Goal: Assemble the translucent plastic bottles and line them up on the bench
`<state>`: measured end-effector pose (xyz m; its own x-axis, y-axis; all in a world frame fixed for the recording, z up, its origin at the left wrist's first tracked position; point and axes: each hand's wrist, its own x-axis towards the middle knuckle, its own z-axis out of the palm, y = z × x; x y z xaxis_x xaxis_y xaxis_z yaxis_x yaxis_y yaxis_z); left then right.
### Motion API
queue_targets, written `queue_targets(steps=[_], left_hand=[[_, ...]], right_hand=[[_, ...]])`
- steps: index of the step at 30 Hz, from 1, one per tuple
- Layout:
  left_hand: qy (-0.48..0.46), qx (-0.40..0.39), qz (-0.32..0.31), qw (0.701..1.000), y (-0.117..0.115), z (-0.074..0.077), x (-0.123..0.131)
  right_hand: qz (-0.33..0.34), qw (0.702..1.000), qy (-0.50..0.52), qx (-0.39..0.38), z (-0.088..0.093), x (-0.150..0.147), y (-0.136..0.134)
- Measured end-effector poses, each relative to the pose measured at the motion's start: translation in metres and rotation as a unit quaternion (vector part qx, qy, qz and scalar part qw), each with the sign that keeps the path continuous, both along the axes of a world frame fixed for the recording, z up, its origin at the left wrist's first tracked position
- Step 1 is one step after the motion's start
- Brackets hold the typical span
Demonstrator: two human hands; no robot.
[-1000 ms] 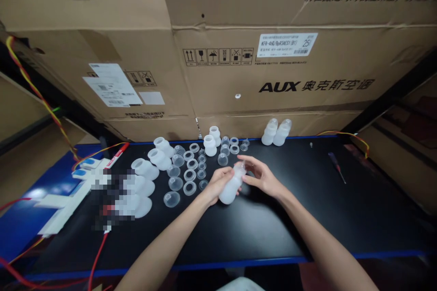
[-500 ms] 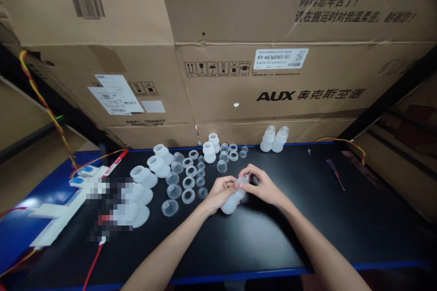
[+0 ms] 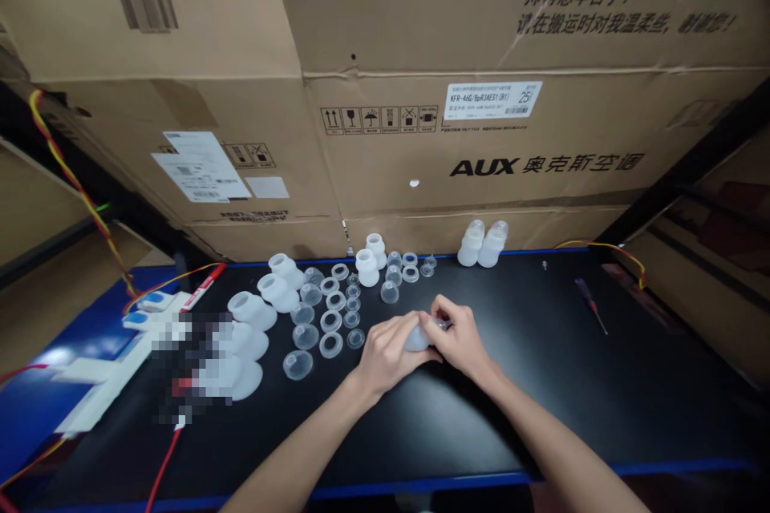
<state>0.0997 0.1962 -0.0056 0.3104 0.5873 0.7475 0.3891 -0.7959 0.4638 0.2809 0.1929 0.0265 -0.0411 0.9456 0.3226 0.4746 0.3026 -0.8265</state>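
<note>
Left hand (image 3: 385,349) wrapped round the body of a frosted bottle (image 3: 416,339), most of it hidden by the fingers; right hand (image 3: 460,333) pinching its top end, a bit of clear plastic (image 3: 445,324) poking out there; bottle sits between the two hands over the middle of the black table (image 3: 601,409); can't tell how it's tilted or how tight the top is.

Rest, left to right: power strip (image 3: 99,397) at the left edge, red-and-white marker (image 3: 204,286) near its far end; then five open frosted bottles (image 3: 256,313), tops bare, nearest ones partly blurred out; column of five clear domes (image 3: 305,337); column of five rings (image 3: 323,345); column of small clear discs (image 3: 355,339); further back, two upright open bottles (image 3: 366,268), with three more domes (image 3: 389,292), a couple of rings and a couple of small discs just right of them; then two capped bottles (image 3: 471,244) upright by the carton (image 3: 385,144); screwdriver (image 3: 593,304) far right.

Progress, my read: two look complete; the one in hand looks mid-assembly, probably short of its dome; seven open bottles left, loose parts laid out, so early days.
</note>
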Motion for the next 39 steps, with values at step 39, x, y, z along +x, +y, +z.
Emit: queue_targets(steps=[39], left_hand=[[-0.183,-0.364,-0.016,0.913,0.011,0.002,0.007]], right_hand=[[0.004,0.954,0.297,-0.035,-0.008,0.045,0.041]])
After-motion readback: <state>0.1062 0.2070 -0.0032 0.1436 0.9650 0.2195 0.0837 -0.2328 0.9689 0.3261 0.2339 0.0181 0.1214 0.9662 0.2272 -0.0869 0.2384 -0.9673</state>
